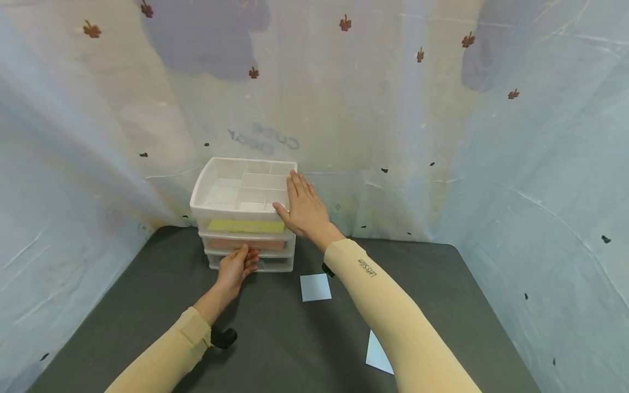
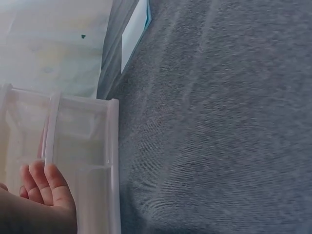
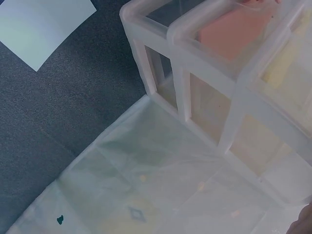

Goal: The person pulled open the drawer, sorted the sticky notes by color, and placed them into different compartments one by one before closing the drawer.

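A white plastic drawer unit (image 1: pixel 243 209) stands at the back of the table, with a divided tray on top and three see-through drawers. Yellow paper (image 1: pixel 245 226) shows in the top drawer and salmon-pink paper (image 1: pixel 267 244) in the middle drawer. My left hand (image 1: pixel 236 267) is at the front of the middle drawer, thumb and index finger pinching its lip, the other fingers fanned below. Three of its fingers (image 2: pixel 56 185) show in the left wrist view. My right hand (image 1: pixel 306 210) lies with straight fingers along the tray's right edge.
A light blue paper square (image 1: pixel 315 287) lies on the dark grey table (image 1: pixel 275 333), right of the unit. Another blue paper piece (image 1: pixel 378 353) is partly covered by the right forearm. A patterned sheet (image 1: pixel 334 120) hangs behind and at both sides.
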Tool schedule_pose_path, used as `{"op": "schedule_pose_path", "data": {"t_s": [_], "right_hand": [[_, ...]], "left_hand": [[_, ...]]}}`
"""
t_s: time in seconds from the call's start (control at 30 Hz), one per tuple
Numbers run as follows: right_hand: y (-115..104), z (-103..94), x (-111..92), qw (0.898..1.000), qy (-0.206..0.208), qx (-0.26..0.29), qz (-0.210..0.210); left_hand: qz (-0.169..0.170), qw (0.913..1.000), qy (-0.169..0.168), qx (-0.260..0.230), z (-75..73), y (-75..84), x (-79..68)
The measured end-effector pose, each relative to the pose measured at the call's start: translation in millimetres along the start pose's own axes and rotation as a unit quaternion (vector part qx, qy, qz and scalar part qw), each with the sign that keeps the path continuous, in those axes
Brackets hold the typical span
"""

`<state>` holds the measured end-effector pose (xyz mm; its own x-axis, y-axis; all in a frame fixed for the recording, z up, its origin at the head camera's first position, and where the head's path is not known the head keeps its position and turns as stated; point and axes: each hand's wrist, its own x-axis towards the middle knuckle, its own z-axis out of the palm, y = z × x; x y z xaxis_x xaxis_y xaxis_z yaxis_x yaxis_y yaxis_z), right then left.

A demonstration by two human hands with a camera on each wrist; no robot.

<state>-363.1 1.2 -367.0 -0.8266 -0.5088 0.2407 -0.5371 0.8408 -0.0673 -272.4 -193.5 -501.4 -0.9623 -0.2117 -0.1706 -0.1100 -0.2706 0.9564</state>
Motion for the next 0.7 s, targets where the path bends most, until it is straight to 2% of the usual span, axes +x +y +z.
{"op": "schedule_pose_path", "data": {"t_s": [0.17,0.47,0.7], "right_hand": [[0,-0.6,-1,1.000,0.000,0.000,0.000],[2,-0.6,-2,1.000,0.003,0.007,-0.001],[1,-0.5,0,1.000,-0.001,0.001,0.003]], "left_hand": [[0.001,1.0000,0.000,0.001,-5.0,-3.5,-5.1],[-0.002,0.9990,0.005,0.045,-21.1,-11.6,-13.9],[-0.037,0.9978,-0.025,0.050,-31.8,-16.0,-13.2]]}}
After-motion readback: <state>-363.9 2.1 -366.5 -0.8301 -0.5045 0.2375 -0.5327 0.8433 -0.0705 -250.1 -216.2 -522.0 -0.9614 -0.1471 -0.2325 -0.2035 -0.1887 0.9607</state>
